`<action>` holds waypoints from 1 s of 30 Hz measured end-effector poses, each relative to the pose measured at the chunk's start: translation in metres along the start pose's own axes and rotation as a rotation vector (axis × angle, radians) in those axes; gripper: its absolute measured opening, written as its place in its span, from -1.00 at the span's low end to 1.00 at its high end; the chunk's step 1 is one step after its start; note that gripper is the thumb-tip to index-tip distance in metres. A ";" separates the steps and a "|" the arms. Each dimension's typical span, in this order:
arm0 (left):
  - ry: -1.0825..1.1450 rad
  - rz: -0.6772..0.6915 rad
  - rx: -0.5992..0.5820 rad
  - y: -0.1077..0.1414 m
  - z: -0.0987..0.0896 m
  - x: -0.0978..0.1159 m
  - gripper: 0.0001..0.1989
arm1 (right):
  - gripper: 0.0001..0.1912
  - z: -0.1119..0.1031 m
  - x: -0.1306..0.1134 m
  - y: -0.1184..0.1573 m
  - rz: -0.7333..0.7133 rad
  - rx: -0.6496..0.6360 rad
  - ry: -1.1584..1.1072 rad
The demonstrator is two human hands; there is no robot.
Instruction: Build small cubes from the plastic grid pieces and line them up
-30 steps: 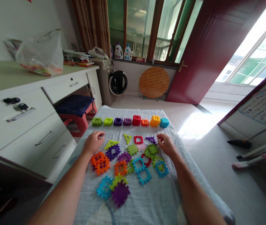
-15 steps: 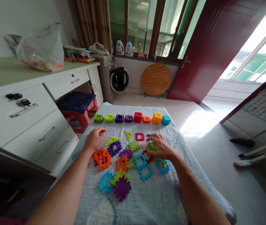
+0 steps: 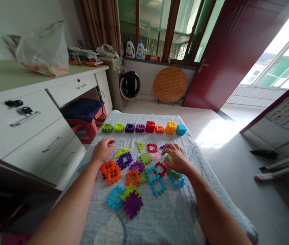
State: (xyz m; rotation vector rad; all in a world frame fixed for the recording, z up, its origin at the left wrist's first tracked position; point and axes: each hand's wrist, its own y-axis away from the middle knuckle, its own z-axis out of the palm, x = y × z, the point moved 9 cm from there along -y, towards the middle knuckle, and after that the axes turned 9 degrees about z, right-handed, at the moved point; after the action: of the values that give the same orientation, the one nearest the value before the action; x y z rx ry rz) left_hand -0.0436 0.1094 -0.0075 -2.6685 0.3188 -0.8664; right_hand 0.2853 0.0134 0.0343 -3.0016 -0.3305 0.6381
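My left hand (image 3: pixel 104 149) rests on the cloth at the left with its fingers curled; whether anything lies inside them is hidden. My right hand (image 3: pixel 176 158) is bent over a green toothed tile (image 3: pixel 169 158), with the fingers around it and part of it covered. Close by it lie a red frame tile (image 3: pixel 161 169), a pale pink tile (image 3: pixel 156 156) and blue frame tiles (image 3: pixel 177 180). A lime tile (image 3: pixel 123 152) and a purple frame tile (image 3: pixel 124 160) are nearest to my left hand. Orange frame tiles (image 3: pixel 113 174) lie below it.
Along the far side of the cloth-covered table (image 3: pixel 170 214) runs a row of colour-sorted tile stacks, including a red stack (image 3: pixel 150 127) and a yellow stack (image 3: pixel 170 128). A white desk (image 3: pixel 29 112) and a stool (image 3: pixel 83 110) stand to the left. Loose tiles cover the middle.
My right hand has shifted slightly right with the green tile, uncovering the red frame tile and more of the pink one. My left hand has stayed in place.
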 end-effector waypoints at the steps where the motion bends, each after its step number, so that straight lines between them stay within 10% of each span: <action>1: 0.000 0.001 -0.001 0.000 0.000 0.000 -0.69 | -0.69 0.002 -0.007 0.002 -0.036 -0.031 -0.005; 11: -0.011 -0.003 -0.009 -0.001 -0.001 0.003 -0.71 | -0.85 0.027 -0.030 0.005 -0.061 -0.133 0.072; 21: -0.008 -0.004 -0.003 -0.001 -0.002 0.005 -0.72 | -0.90 -0.011 -0.009 -0.006 0.002 0.244 -0.166; 30: -0.026 -0.002 -0.003 -0.002 0.000 0.003 -0.72 | -0.91 0.012 -0.026 0.002 -0.130 -0.043 -0.008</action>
State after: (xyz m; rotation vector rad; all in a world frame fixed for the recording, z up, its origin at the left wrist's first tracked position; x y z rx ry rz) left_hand -0.0413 0.1101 -0.0054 -2.6810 0.3110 -0.8319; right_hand 0.2573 0.0053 0.0333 -2.9871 -0.5414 0.6397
